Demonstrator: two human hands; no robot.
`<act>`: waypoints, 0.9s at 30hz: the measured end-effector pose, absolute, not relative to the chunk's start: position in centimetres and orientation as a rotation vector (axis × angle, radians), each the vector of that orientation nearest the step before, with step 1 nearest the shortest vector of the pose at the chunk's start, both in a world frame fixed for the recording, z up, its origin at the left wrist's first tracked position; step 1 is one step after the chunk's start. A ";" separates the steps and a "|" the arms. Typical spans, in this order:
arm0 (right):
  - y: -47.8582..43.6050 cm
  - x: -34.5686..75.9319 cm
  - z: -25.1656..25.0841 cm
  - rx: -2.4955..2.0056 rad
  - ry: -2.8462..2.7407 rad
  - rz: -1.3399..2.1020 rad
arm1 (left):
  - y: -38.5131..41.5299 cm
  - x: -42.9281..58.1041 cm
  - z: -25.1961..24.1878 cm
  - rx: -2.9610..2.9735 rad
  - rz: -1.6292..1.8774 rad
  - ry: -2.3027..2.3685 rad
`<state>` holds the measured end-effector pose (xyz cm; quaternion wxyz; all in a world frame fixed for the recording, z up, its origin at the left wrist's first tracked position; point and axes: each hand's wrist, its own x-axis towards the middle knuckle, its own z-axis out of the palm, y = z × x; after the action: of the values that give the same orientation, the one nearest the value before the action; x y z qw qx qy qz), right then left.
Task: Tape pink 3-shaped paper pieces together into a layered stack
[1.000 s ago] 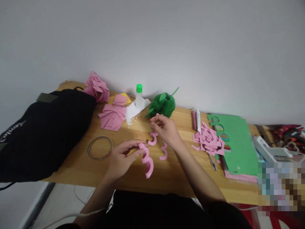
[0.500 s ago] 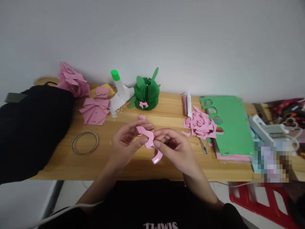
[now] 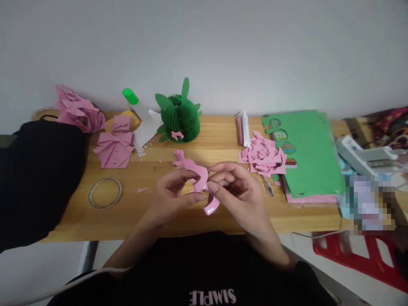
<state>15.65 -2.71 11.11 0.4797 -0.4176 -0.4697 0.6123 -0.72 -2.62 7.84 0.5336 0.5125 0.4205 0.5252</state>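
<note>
Between my two hands is a curved, wavy cut piece of pink paper (image 3: 196, 172), with a lower curl that carries a pale strip near its end. My left hand (image 3: 170, 191) has its fingers behind the upper part and its thumb at the lower edge. My right hand (image 3: 237, 191) pinches the middle of the piece between thumb and fingers. Just beyond my left fingers lies a small stack of pink paper cut-outs (image 3: 179, 156). Behind it stands a green pleated paper ball (image 3: 181, 119) with leaf shapes and a pink paper bow on its front.
At left are a black bag (image 3: 44, 178), a roll of tape (image 3: 105, 193), folded pink paper (image 3: 114, 148) and a green-capped glue bottle (image 3: 130, 97). To the right lie pink scraps (image 3: 264, 155), a white tube (image 3: 245, 129), a cutter (image 3: 268, 187) and green sheets (image 3: 306, 153).
The view has shifted slightly. My left thumb has slid off the face of the pink paper to its lower edge, while my right hand keeps its pinch.
</note>
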 end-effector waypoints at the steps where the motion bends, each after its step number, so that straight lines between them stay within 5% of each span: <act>1: -2.8 15.7 11.1 -1.023 -1.144 1.492 | -2.7 -0.6 7.9 1.226 1.254 1.014; 12: -3.6 16.5 11.9 -1.133 -1.391 1.100 | -3.0 0.1 8.7 1.436 1.355 1.033; 27: -3.7 16.4 12.4 -1.080 -1.536 1.043 | -2.7 0.2 8.7 1.165 1.328 0.904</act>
<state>16.44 -3.70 12.37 0.4766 -0.4421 -0.6288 0.4267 0.24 -2.69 8.67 0.5468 0.4917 0.3814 0.5602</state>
